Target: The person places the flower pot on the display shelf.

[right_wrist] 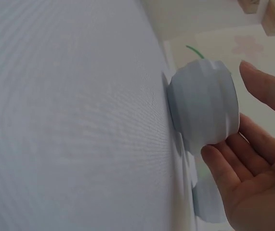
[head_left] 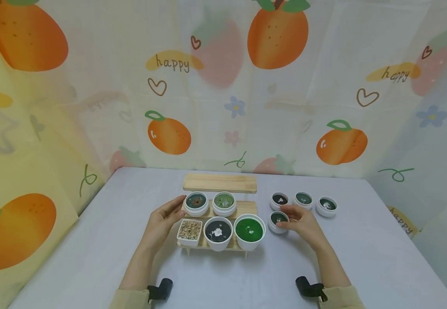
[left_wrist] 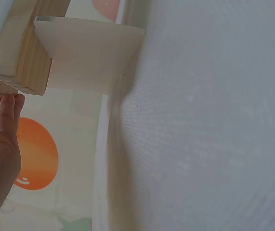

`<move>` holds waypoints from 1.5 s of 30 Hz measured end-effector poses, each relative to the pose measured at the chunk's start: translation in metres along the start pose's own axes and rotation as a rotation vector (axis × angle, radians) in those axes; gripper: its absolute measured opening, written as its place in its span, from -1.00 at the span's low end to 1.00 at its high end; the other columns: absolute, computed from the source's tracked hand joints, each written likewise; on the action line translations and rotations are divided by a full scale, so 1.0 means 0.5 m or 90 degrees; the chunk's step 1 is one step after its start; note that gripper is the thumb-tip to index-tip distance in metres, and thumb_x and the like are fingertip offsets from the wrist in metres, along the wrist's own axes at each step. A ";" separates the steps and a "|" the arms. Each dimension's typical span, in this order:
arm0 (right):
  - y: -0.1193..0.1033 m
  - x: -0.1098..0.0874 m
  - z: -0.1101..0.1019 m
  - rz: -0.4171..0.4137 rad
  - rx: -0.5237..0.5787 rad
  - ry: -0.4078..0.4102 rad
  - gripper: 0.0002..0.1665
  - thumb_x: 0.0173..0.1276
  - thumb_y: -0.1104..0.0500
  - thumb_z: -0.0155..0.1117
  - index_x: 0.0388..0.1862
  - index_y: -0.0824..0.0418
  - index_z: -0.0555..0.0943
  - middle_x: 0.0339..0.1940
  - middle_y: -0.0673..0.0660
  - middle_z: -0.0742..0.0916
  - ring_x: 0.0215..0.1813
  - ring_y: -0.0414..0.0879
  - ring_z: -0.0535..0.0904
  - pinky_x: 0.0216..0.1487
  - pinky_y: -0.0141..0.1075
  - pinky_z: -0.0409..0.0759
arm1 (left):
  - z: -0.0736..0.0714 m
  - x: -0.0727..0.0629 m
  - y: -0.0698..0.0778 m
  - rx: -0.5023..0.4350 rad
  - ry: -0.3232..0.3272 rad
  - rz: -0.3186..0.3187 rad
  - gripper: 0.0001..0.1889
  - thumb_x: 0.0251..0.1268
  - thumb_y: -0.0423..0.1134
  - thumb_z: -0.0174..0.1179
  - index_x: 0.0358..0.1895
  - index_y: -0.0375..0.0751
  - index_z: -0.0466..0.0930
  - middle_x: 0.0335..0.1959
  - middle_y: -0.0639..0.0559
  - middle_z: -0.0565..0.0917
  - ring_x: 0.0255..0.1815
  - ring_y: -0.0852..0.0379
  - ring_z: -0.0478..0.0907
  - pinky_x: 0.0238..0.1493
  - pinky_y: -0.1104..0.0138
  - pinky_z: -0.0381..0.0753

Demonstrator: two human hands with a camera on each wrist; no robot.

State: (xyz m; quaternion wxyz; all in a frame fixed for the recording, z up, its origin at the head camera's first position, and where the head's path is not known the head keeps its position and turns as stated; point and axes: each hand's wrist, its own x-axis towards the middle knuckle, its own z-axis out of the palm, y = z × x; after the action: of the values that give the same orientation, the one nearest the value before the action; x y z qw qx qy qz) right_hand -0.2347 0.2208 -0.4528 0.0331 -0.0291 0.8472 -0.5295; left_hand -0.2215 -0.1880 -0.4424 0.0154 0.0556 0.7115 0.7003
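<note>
My right hand (head_left: 302, 225) is at a small white ribbed cup (head_left: 279, 222) with a dark green filling, standing on the white cloth. In the right wrist view its fingers (right_wrist: 219, 166) lie against the side of the cup (right_wrist: 202, 106), and the thumb is spread apart above the rim. My left hand (head_left: 161, 223) is at the left end of a two-tier wooden stand (head_left: 243, 209), beside a round white cup (head_left: 196, 204) with a teal and brown filling. In the left wrist view its fingertips (left_wrist: 7, 98) touch the wood; the thumb is mostly hidden.
Also on the stand are a green-filled cup (head_left: 224, 204), a square beige-filled dish (head_left: 190, 232), a dark bowl (head_left: 218, 234) and a bright green bowl (head_left: 249, 232). Behind it lies a wooden board (head_left: 219, 183). Small cups (head_left: 279, 200), (head_left: 303, 200), (head_left: 327, 207) stand at right.
</note>
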 end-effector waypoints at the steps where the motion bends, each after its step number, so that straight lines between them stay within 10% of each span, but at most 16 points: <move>1: 0.001 0.001 0.001 0.001 0.000 -0.004 -0.26 0.13 0.17 0.52 0.29 0.29 0.51 0.31 0.29 0.62 0.36 0.21 0.52 0.43 0.03 0.50 | 0.000 0.000 -0.001 -0.002 0.000 0.002 -0.39 0.38 -0.28 0.21 0.44 -0.33 0.28 0.49 -0.26 0.32 0.17 0.59 0.50 0.23 0.66 0.50; 28: 0.017 0.001 0.006 -0.038 0.025 -0.041 -0.20 0.03 0.30 0.54 0.30 0.38 0.48 0.28 0.36 0.62 0.32 0.24 0.56 0.11 -0.57 0.52 | 0.000 -0.003 0.000 0.003 0.005 0.007 -0.40 0.38 -0.28 0.21 0.43 -0.35 0.29 0.48 -0.27 0.35 0.17 0.58 0.51 0.22 0.65 0.51; 45: -0.001 0.000 0.004 -0.011 -0.011 -0.022 -0.22 0.04 0.21 0.56 0.29 0.26 0.52 0.28 0.29 0.64 0.31 0.21 0.56 0.15 -0.32 0.64 | -0.001 -0.001 -0.003 0.002 0.007 0.004 -0.39 0.37 -0.25 0.22 0.43 -0.33 0.29 0.46 -0.20 0.38 0.18 0.57 0.51 0.24 0.63 0.52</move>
State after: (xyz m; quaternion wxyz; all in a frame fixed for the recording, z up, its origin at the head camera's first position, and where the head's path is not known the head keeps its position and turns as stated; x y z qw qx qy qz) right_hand -0.2345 0.2187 -0.4532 0.0424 -0.0459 0.8507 -0.5219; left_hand -0.2213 -0.1887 -0.4439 0.0089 0.0542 0.7126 0.6994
